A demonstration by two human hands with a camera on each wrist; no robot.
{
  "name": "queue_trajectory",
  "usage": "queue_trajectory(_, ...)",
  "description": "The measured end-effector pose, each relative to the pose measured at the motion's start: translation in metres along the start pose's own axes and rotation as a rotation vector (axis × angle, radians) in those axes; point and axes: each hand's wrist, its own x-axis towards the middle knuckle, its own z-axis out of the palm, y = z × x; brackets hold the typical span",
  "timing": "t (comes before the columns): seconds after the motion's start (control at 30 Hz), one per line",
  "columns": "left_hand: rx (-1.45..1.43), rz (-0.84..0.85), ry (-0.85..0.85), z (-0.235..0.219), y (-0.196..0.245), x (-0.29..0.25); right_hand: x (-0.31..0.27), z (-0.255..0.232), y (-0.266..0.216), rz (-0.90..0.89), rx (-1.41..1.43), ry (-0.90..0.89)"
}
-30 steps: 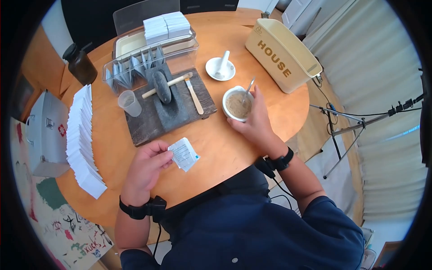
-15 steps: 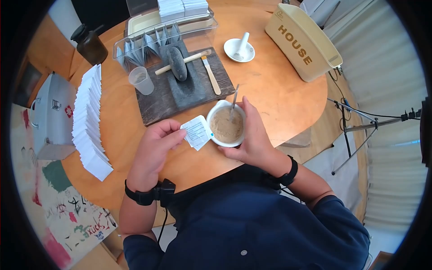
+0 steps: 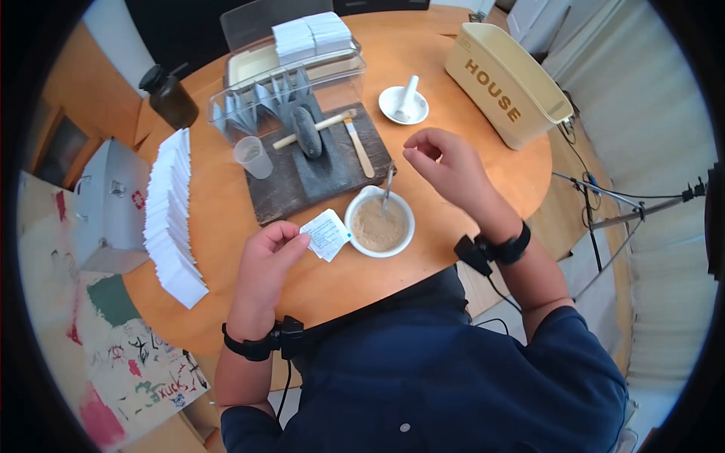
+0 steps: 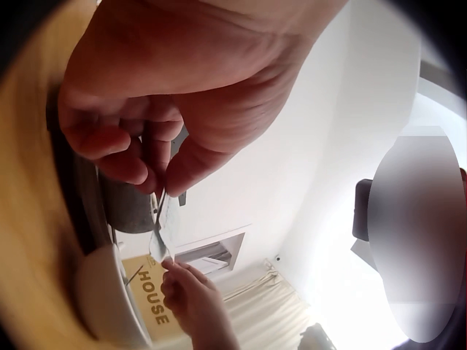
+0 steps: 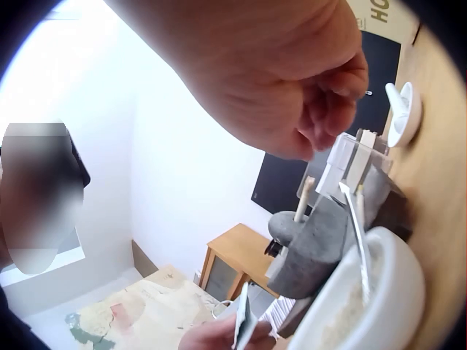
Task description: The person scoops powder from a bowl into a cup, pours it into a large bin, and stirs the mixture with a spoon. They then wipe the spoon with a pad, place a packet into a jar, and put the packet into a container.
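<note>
My left hand [image 3: 266, 264] pinches a small printed paper packet [image 3: 327, 235] between thumb and fingers, at the left side of a white bowl [image 3: 408, 230]. The bowl stands near the table's front edge and holds light brown powder [image 3: 377, 228], with a thin metal spoon [image 3: 388, 189] leaning up out of it. My right hand [image 3: 457, 175] hovers above and to the right of the bowl, holding nothing, its fingers loosely bent. In the right wrist view the spoon [image 5: 355, 233] stands below that hand, apart from it. The left wrist view shows the packet [image 4: 160, 230] nearly edge-on.
Behind the bowl lies a dark board [image 3: 266, 198] with a stone grinder [image 3: 306, 132], brush [image 3: 359, 149] and plastic cup [image 3: 254, 158]. Further around are a clear packet box [image 3: 332, 79], small white dish [image 3: 394, 112], cream bin [image 3: 498, 87], brown jar [image 3: 172, 102] and white paper row [image 3: 168, 219].
My right hand has let go of the bowl and lifted up and to the right. Over the last second, the bowl came left toward the packet, which my left hand still pinches.
</note>
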Motion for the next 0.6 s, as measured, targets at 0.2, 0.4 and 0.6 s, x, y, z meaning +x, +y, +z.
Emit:
queue_trajectory(0.2,0.239,0.128,0.331,-0.027,0.011,0.007,0.049,0.016,-0.025,-0.067,-0.317,-0.224)
queue_trajectory(0.4,0.341,0.111,0.431,-0.031,0.027,0.03,0.059,0.022,-0.041,0.059,-0.534,-0.43)
queue_trajectory(0.6,0.373,0.091,0.446,-0.035,0.026,0.041,0.068,0.029,-0.024,0.039,-0.602,-0.476)
